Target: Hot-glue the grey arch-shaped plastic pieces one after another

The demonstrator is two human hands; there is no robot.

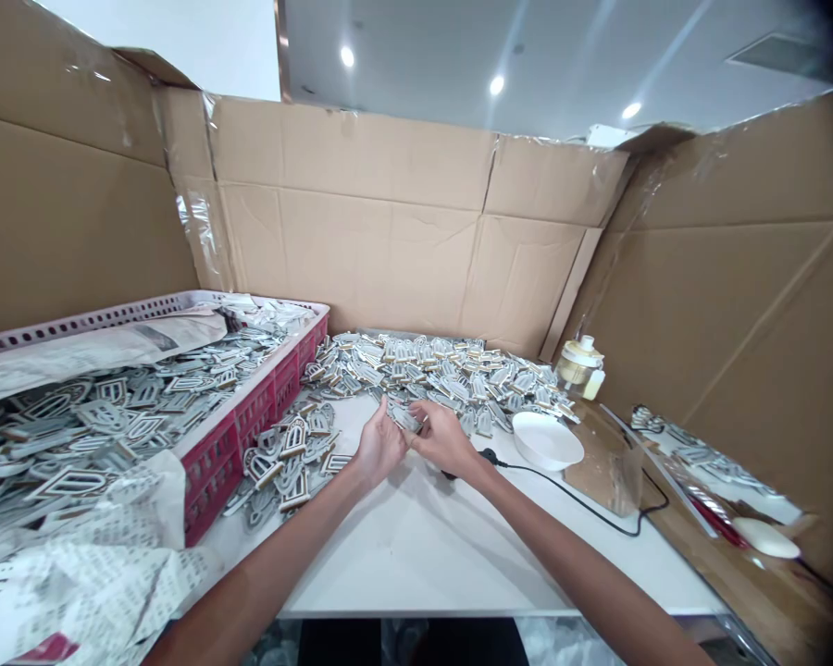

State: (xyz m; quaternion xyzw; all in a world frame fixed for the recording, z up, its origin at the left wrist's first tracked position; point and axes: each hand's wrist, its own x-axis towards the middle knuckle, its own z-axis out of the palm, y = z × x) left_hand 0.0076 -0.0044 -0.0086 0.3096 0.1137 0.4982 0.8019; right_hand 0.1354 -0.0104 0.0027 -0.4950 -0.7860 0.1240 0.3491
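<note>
My left hand [380, 446] and my right hand [445, 438] meet over the white table, fingers closed on one small grey arch-shaped piece [405, 419]. The thumb and fingers of both hands pinch it, and they hide part of its outline. Just beyond my hands lies a wide heap of similar grey and white pieces [451, 370], some with brown edges. A smaller pile of these slotted pieces [295, 453] is spread to the left of my left hand. To the right of my right hand stands a round white bowl [547, 442].
A pink plastic crate [270, 402] full of similar pieces and newspaper [104, 592] stands at the left. On the right are a black cable [583, 478], a pale-capped bottle [581, 365] and a white oval object [765, 537]. Cardboard walls [361, 231] enclose the table [403, 555].
</note>
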